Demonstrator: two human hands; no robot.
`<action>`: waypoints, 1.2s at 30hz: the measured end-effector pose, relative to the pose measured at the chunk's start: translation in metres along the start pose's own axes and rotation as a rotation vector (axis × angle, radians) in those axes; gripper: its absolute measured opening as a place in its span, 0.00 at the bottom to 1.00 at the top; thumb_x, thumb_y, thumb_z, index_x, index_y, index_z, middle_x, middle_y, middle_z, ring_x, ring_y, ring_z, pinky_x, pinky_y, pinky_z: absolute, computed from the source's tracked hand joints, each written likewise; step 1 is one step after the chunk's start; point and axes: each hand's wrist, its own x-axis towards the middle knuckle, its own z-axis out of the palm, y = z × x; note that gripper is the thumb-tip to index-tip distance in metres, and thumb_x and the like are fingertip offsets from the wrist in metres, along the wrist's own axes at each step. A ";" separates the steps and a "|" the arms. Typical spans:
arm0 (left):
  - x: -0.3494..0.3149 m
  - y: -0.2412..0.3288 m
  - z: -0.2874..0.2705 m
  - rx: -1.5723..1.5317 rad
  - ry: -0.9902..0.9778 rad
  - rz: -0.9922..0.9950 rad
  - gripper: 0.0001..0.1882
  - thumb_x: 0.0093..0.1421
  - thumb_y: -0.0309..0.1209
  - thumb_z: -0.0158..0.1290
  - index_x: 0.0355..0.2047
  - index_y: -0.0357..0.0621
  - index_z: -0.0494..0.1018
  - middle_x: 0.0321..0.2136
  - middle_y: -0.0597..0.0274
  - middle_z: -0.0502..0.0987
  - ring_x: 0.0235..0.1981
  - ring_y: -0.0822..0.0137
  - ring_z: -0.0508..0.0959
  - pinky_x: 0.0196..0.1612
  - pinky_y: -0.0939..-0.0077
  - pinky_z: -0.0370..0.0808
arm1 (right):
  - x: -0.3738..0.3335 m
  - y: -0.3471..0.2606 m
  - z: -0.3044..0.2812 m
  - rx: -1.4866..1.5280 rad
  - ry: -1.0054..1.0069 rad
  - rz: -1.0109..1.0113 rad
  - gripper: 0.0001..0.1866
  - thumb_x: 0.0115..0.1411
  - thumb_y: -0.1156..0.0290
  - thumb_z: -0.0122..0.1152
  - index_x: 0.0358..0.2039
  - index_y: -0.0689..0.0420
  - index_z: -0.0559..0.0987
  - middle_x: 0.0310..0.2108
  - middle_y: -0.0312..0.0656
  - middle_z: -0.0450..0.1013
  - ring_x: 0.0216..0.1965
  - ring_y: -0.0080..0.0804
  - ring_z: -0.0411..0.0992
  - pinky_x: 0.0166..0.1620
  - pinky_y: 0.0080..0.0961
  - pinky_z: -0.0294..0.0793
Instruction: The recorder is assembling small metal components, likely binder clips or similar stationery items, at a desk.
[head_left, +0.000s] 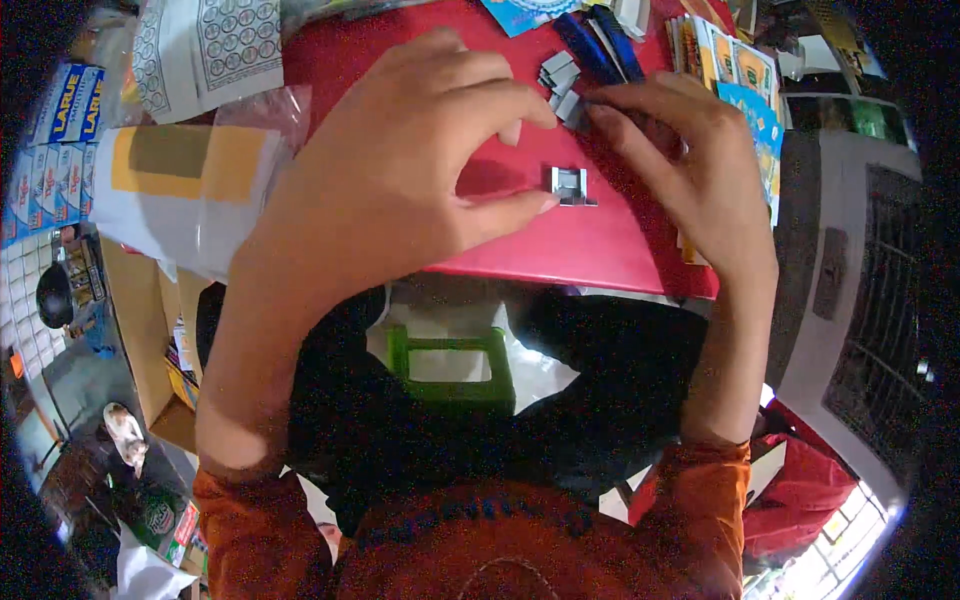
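Observation:
My left hand [400,160] is over the red tabletop [500,240], its fingers apart and nothing held. The thumb tip is beside a small U-shaped metal piece, which looks like a strip of staples [569,186]. My right hand [690,150] has thumb and index fingertips close together on a grey staple strip [571,110], at the near end of a small loose pile of grey staple strips [558,74]. Just beyond that pile is a dark blue stapler [597,45]. The other right fingers curl in behind and are partly hidden.
A stack of booklets and printed papers [735,70] is at the table's right edge. Plastic-wrapped paper [190,170] and a patterned sheet [210,50] cover the left. Below the table is a green plastic stool [450,370] between my legs. A small animal [125,435] is on the floor at left.

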 end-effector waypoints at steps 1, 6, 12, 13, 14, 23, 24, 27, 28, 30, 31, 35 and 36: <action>0.002 -0.001 0.001 0.020 -0.006 0.013 0.20 0.52 0.35 0.72 0.45 0.48 0.82 0.35 0.62 0.78 0.44 0.57 0.79 0.60 0.59 0.71 | 0.000 0.002 0.001 0.005 0.002 0.005 0.12 0.63 0.70 0.71 0.45 0.61 0.86 0.33 0.46 0.80 0.34 0.39 0.77 0.41 0.32 0.75; 0.006 0.000 0.004 0.024 -0.049 0.003 0.21 0.50 0.36 0.72 0.46 0.49 0.83 0.35 0.63 0.78 0.44 0.57 0.79 0.56 0.61 0.72 | -0.001 0.000 -0.001 -0.062 0.021 0.053 0.09 0.65 0.72 0.68 0.43 0.61 0.87 0.35 0.48 0.81 0.37 0.37 0.80 0.44 0.31 0.76; 0.006 -0.001 0.003 0.012 -0.077 0.015 0.24 0.49 0.37 0.73 0.47 0.50 0.83 0.35 0.63 0.77 0.44 0.56 0.79 0.56 0.61 0.72 | -0.001 -0.014 -0.016 -0.024 0.041 0.035 0.08 0.64 0.74 0.67 0.41 0.62 0.87 0.39 0.44 0.84 0.41 0.36 0.82 0.48 0.29 0.77; 0.004 -0.002 0.004 0.026 -0.090 0.017 0.24 0.49 0.37 0.73 0.47 0.51 0.82 0.35 0.63 0.77 0.45 0.56 0.79 0.56 0.61 0.72 | -0.001 -0.015 -0.016 -0.018 0.039 0.035 0.08 0.64 0.74 0.67 0.41 0.62 0.87 0.39 0.44 0.84 0.41 0.36 0.82 0.48 0.29 0.77; 0.005 -0.001 0.003 0.039 -0.098 0.026 0.24 0.49 0.37 0.73 0.47 0.51 0.82 0.35 0.63 0.76 0.45 0.56 0.78 0.55 0.61 0.72 | -0.001 -0.016 -0.020 0.018 0.016 0.030 0.08 0.64 0.74 0.68 0.41 0.62 0.87 0.39 0.44 0.84 0.41 0.36 0.82 0.49 0.29 0.77; 0.003 0.002 0.007 -0.028 -0.104 -0.011 0.21 0.46 0.32 0.74 0.38 0.48 0.75 0.31 0.63 0.72 0.37 0.57 0.76 0.45 0.62 0.73 | 0.000 -0.020 -0.014 0.124 -0.080 0.003 0.07 0.63 0.74 0.68 0.39 0.64 0.86 0.37 0.46 0.83 0.39 0.38 0.81 0.47 0.30 0.77; 0.002 0.001 0.009 -0.028 -0.106 -0.011 0.21 0.46 0.32 0.74 0.38 0.48 0.75 0.31 0.63 0.72 0.37 0.57 0.76 0.45 0.62 0.73 | -0.001 -0.019 -0.013 0.143 -0.092 0.006 0.07 0.63 0.74 0.68 0.39 0.65 0.86 0.37 0.46 0.82 0.39 0.39 0.81 0.46 0.30 0.77; 0.002 0.002 0.015 0.017 -0.053 0.054 0.21 0.46 0.32 0.74 0.37 0.47 0.75 0.29 0.63 0.72 0.34 0.58 0.75 0.41 0.63 0.73 | -0.003 -0.019 -0.008 0.133 -0.089 0.019 0.08 0.63 0.74 0.68 0.39 0.65 0.85 0.36 0.46 0.82 0.38 0.39 0.81 0.44 0.30 0.77; 0.002 0.004 0.017 0.028 -0.054 0.048 0.20 0.46 0.31 0.73 0.37 0.47 0.75 0.29 0.63 0.72 0.34 0.59 0.75 0.41 0.64 0.73 | -0.003 -0.018 -0.008 0.136 -0.089 0.020 0.08 0.63 0.74 0.68 0.39 0.65 0.85 0.36 0.46 0.82 0.38 0.39 0.81 0.44 0.30 0.77; 0.002 0.008 0.020 0.038 -0.055 0.044 0.20 0.47 0.31 0.73 0.37 0.47 0.75 0.28 0.63 0.72 0.33 0.59 0.75 0.40 0.64 0.73 | -0.002 -0.019 -0.009 0.112 -0.075 -0.009 0.07 0.63 0.74 0.68 0.39 0.65 0.85 0.36 0.46 0.81 0.38 0.39 0.80 0.44 0.29 0.77; 0.001 0.009 0.023 0.024 -0.038 0.027 0.19 0.47 0.31 0.72 0.37 0.47 0.74 0.28 0.63 0.72 0.32 0.60 0.75 0.40 0.64 0.73 | -0.002 -0.019 -0.010 0.113 -0.074 -0.008 0.07 0.63 0.74 0.68 0.39 0.65 0.85 0.36 0.46 0.81 0.38 0.39 0.80 0.44 0.29 0.77; 0.000 0.011 0.026 0.061 -0.046 -0.014 0.17 0.49 0.30 0.70 0.37 0.47 0.74 0.29 0.63 0.73 0.32 0.60 0.76 0.39 0.64 0.73 | -0.004 -0.019 -0.008 0.142 -0.081 0.014 0.07 0.63 0.74 0.68 0.39 0.64 0.85 0.36 0.45 0.82 0.37 0.38 0.81 0.43 0.29 0.77; 0.000 0.011 0.026 0.063 -0.047 -0.014 0.17 0.49 0.30 0.70 0.37 0.47 0.74 0.29 0.63 0.73 0.32 0.60 0.76 0.39 0.64 0.73 | -0.004 -0.020 -0.008 0.153 -0.079 0.028 0.07 0.62 0.74 0.68 0.39 0.64 0.85 0.36 0.45 0.82 0.37 0.37 0.81 0.43 0.28 0.77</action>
